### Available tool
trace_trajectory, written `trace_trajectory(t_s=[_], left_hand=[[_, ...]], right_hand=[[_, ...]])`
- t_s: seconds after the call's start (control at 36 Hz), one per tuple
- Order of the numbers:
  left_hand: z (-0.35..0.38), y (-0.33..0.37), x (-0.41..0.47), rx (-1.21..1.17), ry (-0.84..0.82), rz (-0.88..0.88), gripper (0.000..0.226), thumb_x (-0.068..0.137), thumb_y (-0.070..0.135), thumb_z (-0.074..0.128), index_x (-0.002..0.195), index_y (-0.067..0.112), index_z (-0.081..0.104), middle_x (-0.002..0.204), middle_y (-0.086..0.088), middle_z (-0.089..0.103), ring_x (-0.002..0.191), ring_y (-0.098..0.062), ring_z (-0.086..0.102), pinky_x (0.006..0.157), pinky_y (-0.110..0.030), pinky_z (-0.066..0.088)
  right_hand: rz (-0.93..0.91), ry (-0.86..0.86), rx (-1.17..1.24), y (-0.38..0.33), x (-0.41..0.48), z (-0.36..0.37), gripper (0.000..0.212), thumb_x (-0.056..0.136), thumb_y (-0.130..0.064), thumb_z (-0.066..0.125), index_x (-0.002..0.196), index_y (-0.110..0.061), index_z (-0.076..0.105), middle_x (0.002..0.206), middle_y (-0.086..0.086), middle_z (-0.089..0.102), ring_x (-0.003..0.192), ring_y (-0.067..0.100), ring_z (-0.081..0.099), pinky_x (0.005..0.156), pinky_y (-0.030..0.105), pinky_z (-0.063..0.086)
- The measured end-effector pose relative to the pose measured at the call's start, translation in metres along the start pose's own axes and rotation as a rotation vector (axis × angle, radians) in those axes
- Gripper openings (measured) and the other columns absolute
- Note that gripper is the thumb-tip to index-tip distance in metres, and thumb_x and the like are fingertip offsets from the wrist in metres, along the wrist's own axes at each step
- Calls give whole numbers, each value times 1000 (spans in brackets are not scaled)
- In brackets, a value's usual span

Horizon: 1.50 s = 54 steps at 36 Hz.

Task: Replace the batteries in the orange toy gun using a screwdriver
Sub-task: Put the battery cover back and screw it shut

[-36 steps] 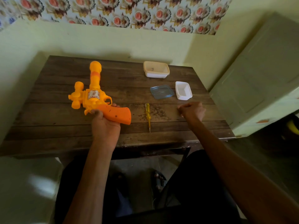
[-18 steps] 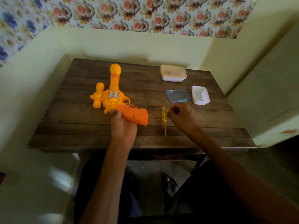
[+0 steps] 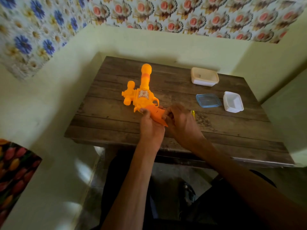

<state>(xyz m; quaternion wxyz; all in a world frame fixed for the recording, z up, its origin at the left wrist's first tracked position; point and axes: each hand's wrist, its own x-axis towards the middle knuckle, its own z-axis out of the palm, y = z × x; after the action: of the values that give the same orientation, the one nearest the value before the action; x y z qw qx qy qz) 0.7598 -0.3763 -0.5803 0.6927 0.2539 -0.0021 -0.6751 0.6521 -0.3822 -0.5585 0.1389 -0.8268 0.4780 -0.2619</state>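
Table (image 3: 116,117): wood planks, matt, worn, rough grain with scuffed pale patches.
Gun (image 3: 144,97): moulded plastic, smooth, soft sheen; the grip is a darker, flatter plastic.
Screwdriver (image 3: 193,112): translucent plastic handle, glossy.
Lid (image 3: 208,100): clear blue-tinted plastic, glossy.
White tub (image 3: 233,102): opaque plastic, smooth.
Cream tub (image 3: 204,76): plastic, smooth, slightly dull.
Wall (image 3: 149,45): painted, matt.

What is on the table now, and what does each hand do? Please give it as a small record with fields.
toy gun: orange, lying on the wooden table, barrel away from the person
left hand: holds the gun's grip
right hand: fingers curled beside the grip; what it holds is hidden
screwdriver: yellow, only an end shows past the right hand
far right: beige tub, white tub, blue lid lying flat
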Motion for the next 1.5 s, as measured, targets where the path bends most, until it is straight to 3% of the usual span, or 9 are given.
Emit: trace_trajectory(t_s=[0.44,0.56,0.75,0.86,1.03,1.17,1.28,1.36,1.5], left_hand=[[-8,1,5,35,14,9,50,102,48,30,129,8,43,93,-12,56,79,-19,55,59,-25,52],[-7,1,5,50,32,8,44,103,45,29,119,10,48,88,-10,59,77,-18,57,71,-27,45],[-6,1,2,81,36,30,43,104,44,25,112,11,52,85,-10,63,78,-20,61,65,-30,53],[-2,1,-3,162,13,26,51,104,44,20,88,9,54,63,-8,68,56,-17,67,66,-33,47],[-6,1,0,107,88,20,44,102,47,29,114,12,53,84,-6,63,76,-17,61,72,-31,49],[-8,1,2,111,102,31,45,103,45,28,118,11,52,86,-10,61,78,-20,60,75,-33,48],[-4,0,3,94,81,53,41,104,44,25,114,13,51,91,-12,58,87,-25,58,89,-46,45],[-3,0,2,56,65,78,33,105,37,27,122,19,47,94,-9,60,86,-20,58,87,-40,47],[-2,0,1,20,37,69,38,105,37,27,132,17,43,95,-9,61,86,-19,58,82,-36,48]], right_hand=[[-57,6,-18,0,4,3,7,93,-18,58,88,-15,54,90,-3,50,77,12,47,61,20,33],[-102,0,-64,1,5,3,7,91,-17,59,90,-10,59,92,4,57,79,19,54,66,34,46],[-182,-51,-80,-1,13,-9,6,83,-15,65,80,-10,67,81,3,63,67,18,57,60,42,52],[-229,-84,-100,-7,17,-17,8,79,-15,63,73,-12,67,73,1,64,63,18,60,59,41,53],[-434,-109,-449,-10,4,-10,21,61,-5,81,74,-8,65,73,11,62,63,30,60,47,34,49],[-549,-172,-409,4,3,-18,21,68,-12,80,87,-10,71,86,10,66,75,27,63,56,36,54],[-285,-119,-8,21,10,-35,17,80,-6,75,96,-12,76,93,3,72,77,10,66,69,24,56],[2,-62,130,39,10,-37,15,85,-15,71,101,-16,75,92,-5,74,71,-2,66,68,9,51],[440,104,-19,80,4,-25,9,89,-21,66,81,-22,70,73,-12,64,67,-3,58,60,13,41]])
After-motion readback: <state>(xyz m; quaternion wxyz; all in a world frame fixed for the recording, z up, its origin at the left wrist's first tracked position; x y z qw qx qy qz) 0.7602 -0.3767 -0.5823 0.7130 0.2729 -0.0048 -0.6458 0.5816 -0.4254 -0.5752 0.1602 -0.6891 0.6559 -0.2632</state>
